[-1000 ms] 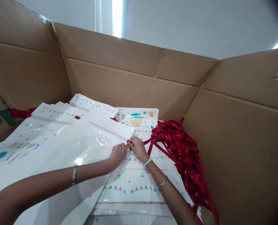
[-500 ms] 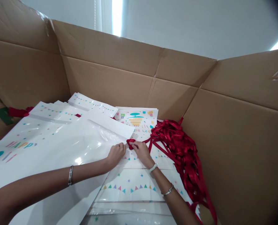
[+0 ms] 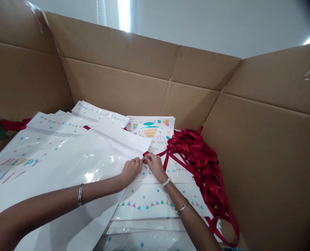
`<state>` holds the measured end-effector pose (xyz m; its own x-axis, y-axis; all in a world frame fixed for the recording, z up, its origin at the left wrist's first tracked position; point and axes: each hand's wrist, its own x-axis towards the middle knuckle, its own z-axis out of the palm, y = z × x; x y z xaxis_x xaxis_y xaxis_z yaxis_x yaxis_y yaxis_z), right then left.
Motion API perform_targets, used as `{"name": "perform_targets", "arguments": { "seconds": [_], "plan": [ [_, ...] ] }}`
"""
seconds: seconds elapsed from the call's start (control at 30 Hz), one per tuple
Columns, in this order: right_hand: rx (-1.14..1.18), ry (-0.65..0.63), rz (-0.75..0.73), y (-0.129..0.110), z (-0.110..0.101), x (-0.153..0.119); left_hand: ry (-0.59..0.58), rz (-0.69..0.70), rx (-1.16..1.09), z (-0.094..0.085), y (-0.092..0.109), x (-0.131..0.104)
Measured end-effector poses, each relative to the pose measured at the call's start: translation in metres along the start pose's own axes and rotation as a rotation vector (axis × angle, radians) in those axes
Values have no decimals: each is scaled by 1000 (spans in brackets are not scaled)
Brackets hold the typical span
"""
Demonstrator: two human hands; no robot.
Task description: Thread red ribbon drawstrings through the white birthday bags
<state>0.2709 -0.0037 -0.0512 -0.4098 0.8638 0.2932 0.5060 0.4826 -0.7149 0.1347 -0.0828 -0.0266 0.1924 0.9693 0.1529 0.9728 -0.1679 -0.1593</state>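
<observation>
My left hand [image 3: 132, 170] is closed at the right edge of a large white glossy sheet [image 3: 74, 164], fingers bunched near its corner. Whether it is a single sheet or a flat bag I cannot tell. Just beside it, my right hand [image 3: 154, 164] pinches a looped bit of red satin ribbon [image 3: 145, 154] at that same edge. The fingertips of both hands nearly meet there. From the right hand a strand runs to a big tangled heap of red ribbon [image 3: 194, 150]. Another short piece of red ribbon [image 3: 86, 127] shows at the sheet's upper edge.
Tall cardboard box walls [image 3: 118, 73] stand behind and on both sides. Beneath and right of the hands lies a stack of printed white sheets [image 3: 155, 195] with coloured bunting. More printed sheets [image 3: 102, 113] lie behind. Red ribbon [image 3: 14, 124] lies at far left.
The red loop at my right fingertips has become smaller and more covered by the fingers. My hands have drawn closer together, and the view has shifted slightly.
</observation>
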Motion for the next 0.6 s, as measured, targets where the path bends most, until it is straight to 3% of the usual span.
{"name": "perform_targets", "arguments": {
  "seconds": [0.13,0.33,0.6],
  "plan": [
    [72,49,46,-8,7,4,-35,-21,14,-1,0,3],
    [354,111,211,1,19,-9,-23,-47,11,-6,-6,5],
    [178,-3,98,-11,27,-17,-37,-6,29,0,1,8]
  ]
}}
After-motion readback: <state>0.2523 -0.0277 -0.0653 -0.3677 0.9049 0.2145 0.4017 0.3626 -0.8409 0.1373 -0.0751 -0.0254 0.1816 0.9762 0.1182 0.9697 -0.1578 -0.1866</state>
